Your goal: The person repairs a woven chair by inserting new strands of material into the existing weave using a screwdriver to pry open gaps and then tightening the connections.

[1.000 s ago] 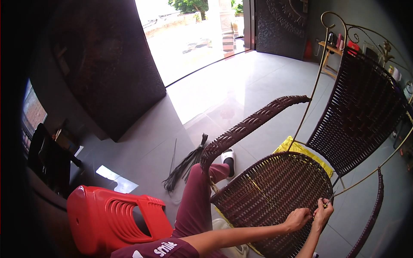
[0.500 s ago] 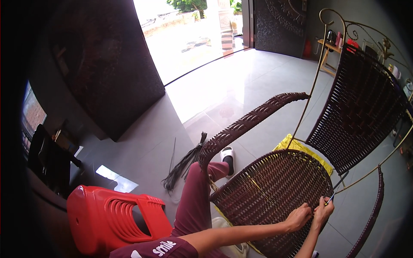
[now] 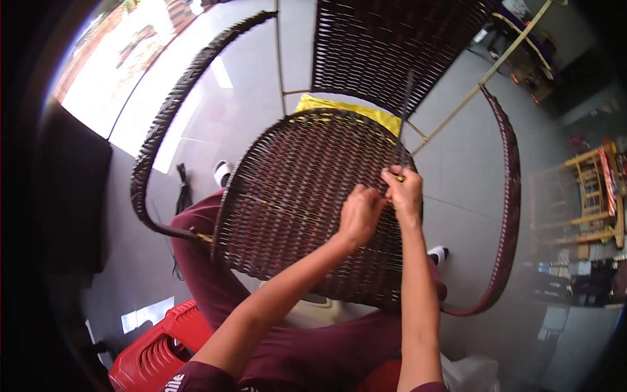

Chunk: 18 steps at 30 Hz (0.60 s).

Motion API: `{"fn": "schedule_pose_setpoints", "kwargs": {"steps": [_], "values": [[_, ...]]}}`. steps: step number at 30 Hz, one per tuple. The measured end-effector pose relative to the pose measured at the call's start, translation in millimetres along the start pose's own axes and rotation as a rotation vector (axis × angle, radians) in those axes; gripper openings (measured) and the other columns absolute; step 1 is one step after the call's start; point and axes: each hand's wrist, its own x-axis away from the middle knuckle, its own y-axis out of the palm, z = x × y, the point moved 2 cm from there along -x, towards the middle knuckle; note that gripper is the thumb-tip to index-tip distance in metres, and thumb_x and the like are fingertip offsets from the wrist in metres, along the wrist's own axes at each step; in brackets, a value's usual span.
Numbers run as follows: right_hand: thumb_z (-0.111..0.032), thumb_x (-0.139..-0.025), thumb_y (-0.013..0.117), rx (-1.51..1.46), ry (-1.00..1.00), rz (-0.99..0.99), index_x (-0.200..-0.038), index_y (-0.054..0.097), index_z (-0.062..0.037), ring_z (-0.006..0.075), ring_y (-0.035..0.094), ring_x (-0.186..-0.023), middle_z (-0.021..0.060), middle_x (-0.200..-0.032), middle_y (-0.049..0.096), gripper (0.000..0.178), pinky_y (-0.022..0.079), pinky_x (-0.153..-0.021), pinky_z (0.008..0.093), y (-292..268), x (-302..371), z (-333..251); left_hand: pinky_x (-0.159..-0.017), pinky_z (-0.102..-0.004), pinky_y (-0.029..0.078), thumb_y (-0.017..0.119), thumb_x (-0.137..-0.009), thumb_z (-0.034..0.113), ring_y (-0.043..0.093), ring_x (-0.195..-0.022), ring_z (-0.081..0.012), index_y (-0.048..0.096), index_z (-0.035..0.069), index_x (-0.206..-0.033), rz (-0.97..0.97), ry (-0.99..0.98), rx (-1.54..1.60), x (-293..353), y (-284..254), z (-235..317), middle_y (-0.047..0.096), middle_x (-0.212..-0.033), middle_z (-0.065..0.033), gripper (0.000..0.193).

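Observation:
A dark brown woven chair seat (image 3: pixel 294 176) fills the middle, tilted towards me. My left hand (image 3: pixel 361 214) rests on its right part with fingers curled closed; what they pinch, if anything, is hidden. Just right of it, at the seat's right edge, my right hand (image 3: pixel 405 193) is closed around a small tool with a yellow and black handle (image 3: pixel 400 177), mostly covered by the fingers. From beside that hand a thin dark strip (image 3: pixel 403 121) sticks up past the seat rim towards the backrest (image 3: pixel 385 46).
Woven armrests curve round on the left (image 3: pixel 147 150) and right (image 3: pixel 509 196). Yellow cloth (image 3: pixel 346 108) lies behind the seat. A bundle of dark strips (image 3: pixel 183 189) is on the floor, a red plastic stool (image 3: pixel 147 356) at lower left, a wooden frame (image 3: pixel 594 196) far right.
My view has swung right and down, so chair and hands appear further left and higher. Both hands stay at the seat's right side; a dark strip now shows upright beside the right hand.

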Motion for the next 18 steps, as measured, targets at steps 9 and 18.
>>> {"fn": "schedule_pose_setpoints", "kwargs": {"steps": [9,18], "values": [[-0.006,-0.076,0.068,0.050,0.021,0.055,-0.083,0.063,0.0041,0.0125,0.055,-0.042,0.0087,-0.066,0.059,0.013,0.042,-0.038,0.0252,-13.6,22.1,-8.7,-0.058,-0.0292,0.049,0.066,-0.073,0.001,0.061,-0.063,-0.0206,0.061,-0.005,-0.084,-0.182,0.057,0.067,4.9,-5.2,4.8,0.056,-0.082,-0.0119,0.013],[-0.009,-0.078,0.066,0.076,-0.094,0.055,-0.082,0.061,0.0053,0.0139,0.053,-0.038,0.0064,-0.051,0.054,0.016,0.040,-0.037,0.0275,-9.2,3.0,-7.7,-0.049,-0.0290,0.046,0.066,-0.077,0.004,0.060,-0.054,-0.0176,0.059,-0.005,-0.079,-0.124,0.011,0.028,4.9,-0.4,4.5,0.058,-0.078,-0.0128,0.011]]}}
